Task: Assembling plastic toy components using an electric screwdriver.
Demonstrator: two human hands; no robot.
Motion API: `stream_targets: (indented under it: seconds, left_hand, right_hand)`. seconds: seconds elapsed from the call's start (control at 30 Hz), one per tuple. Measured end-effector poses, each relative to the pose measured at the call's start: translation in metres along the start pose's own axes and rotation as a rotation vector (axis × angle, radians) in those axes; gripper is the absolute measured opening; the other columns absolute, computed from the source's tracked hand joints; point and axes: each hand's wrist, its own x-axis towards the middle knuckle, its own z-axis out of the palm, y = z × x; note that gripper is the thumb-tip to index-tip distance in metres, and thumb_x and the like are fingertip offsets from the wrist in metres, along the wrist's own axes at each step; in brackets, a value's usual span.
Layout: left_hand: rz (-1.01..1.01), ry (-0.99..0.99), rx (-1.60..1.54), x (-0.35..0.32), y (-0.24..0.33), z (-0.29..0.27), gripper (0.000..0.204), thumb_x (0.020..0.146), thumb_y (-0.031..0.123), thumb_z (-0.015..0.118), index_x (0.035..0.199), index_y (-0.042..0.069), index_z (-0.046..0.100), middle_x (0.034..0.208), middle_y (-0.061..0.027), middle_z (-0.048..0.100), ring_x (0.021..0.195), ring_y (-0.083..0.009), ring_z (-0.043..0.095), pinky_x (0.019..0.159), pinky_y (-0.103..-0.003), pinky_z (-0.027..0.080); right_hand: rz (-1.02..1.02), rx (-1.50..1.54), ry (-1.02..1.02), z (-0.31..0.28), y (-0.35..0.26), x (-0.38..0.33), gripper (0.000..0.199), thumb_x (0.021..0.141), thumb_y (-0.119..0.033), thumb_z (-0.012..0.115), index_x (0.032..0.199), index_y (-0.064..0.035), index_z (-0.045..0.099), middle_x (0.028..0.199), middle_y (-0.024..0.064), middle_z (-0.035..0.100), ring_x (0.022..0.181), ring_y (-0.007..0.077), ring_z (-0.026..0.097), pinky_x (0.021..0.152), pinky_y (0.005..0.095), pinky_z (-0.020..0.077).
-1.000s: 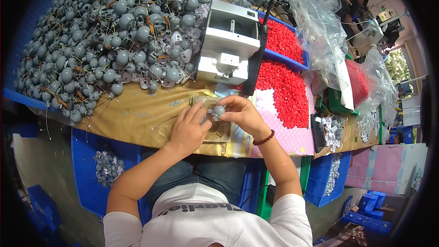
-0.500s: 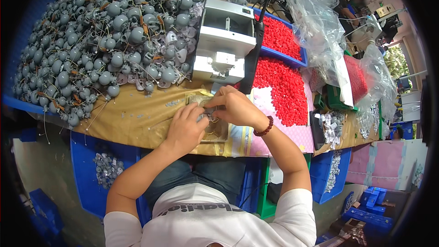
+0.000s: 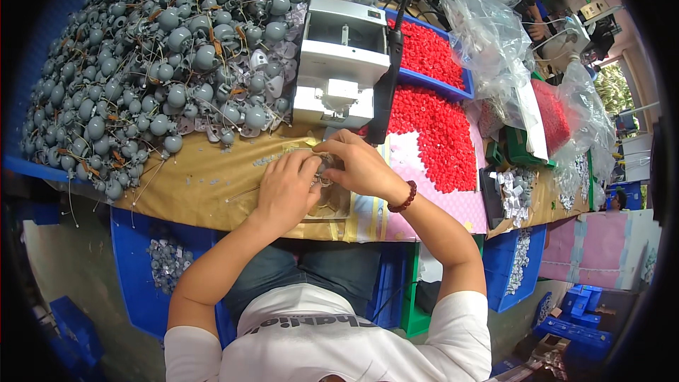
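Whatever you are holding is almost wholly hidden: your two hands meet over it, and only a small grey, glinting part (image 3: 325, 170) shows between the fingertips, too small to name. It sits at the near middle of the bench (image 3: 205, 184), just in front of the white machine (image 3: 341, 64). Beneath your hands lies a clear, shiny sheet or tray, hard to make out under your palms. The fisheye rim darkens the corners and cuts off the far edge of the grey heap (image 3: 163, 56).

That heap is made of rounded, matt grey knobs on thin wire-like stems, tangled together, with some brownish bits among them. The machine is boxy, smooth and white, and a black rod (image 3: 387, 78) slants down its right side. To your right spreads a bed of small red caps (image 3: 438, 134), bumpy and bright, part of it in a blue bin (image 3: 463, 88). Crumpled clear bags (image 3: 488, 35) rise beyond them. The bench top is covered in tan, slightly wrinkled sheeting, with pink sheeting to the right.

Your left hand (image 3: 286, 187) lies flat and low, fingers curled together, tips pinching the small part. Your right hand (image 3: 357, 166) arches over from the other side, fingers bent and closed on the same part, with a dark bead bracelet (image 3: 403, 198) on the wrist. The hands touch at the fingertips.
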Motion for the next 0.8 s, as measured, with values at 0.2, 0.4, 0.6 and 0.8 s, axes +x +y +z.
stream_targets:
  seconds: [0.2, 0.4, 0.6, 0.8]
  left_hand:
    - [-0.046, -0.107, 0.046, 0.005, -0.001, 0.002, 0.037, 0.076, 0.013, 0.077, 0.111, 0.005, 0.063, 0.102, -0.0113, 0.061, 0.103, -0.0323, 0.06, 0.089, -0.044, 0.049]
    - [-0.002, -0.021, -0.004, 0.004, 0.0, 0.01, 0.035, 0.076, 0.011, 0.075, 0.109, 0.005, 0.064, 0.099, -0.0116, 0.06, 0.099, -0.0323, 0.059, 0.085, -0.043, 0.05]
    - [-0.026, 0.002, -0.045, 0.0, -0.003, 0.014, 0.034, 0.076, 0.01, 0.074, 0.108, 0.004, 0.064, 0.098, -0.0119, 0.06, 0.099, -0.033, 0.059, 0.085, -0.044, 0.05]
    - [-0.022, -0.006, -0.099, 0.0, -0.003, 0.01, 0.04, 0.075, 0.008, 0.076, 0.112, 0.001, 0.064, 0.102, -0.0149, 0.062, 0.1, -0.0364, 0.058, 0.087, -0.046, 0.05]
  right_hand:
    - [-0.291, -0.22, 0.761, -0.013, 0.032, 0.002, 0.053, 0.083, -0.005, 0.076, 0.134, -0.0017, 0.06, 0.125, 0.0185, 0.063, 0.114, 0.034, 0.06, 0.098, 0.0392, 0.0486]
    - [0.154, 0.314, 0.836, -0.013, 0.101, 0.028, 0.057, 0.096, -0.012, 0.069, 0.145, 0.006, 0.045, 0.114, 0.0183, 0.067, 0.101, 0.0252, 0.067, 0.092, 0.035, 0.0522]
    - [-0.242, 0.546, 1.117, -0.035, 0.032, 0.024, 0.083, 0.087, 0.009, 0.071, 0.155, -0.003, 0.024, 0.11, 0.0087, 0.061, 0.095, 0.0144, 0.063, 0.083, 0.0284, 0.053]
    - [-0.492, 0.897, 0.913, -0.076, -0.045, 0.05, 0.074, 0.088, 0.016, 0.065, 0.15, -0.0028, 0.03, 0.087, 0.0061, 0.063, 0.071, 0.0149, 0.064, 0.07, 0.0318, 0.0556]
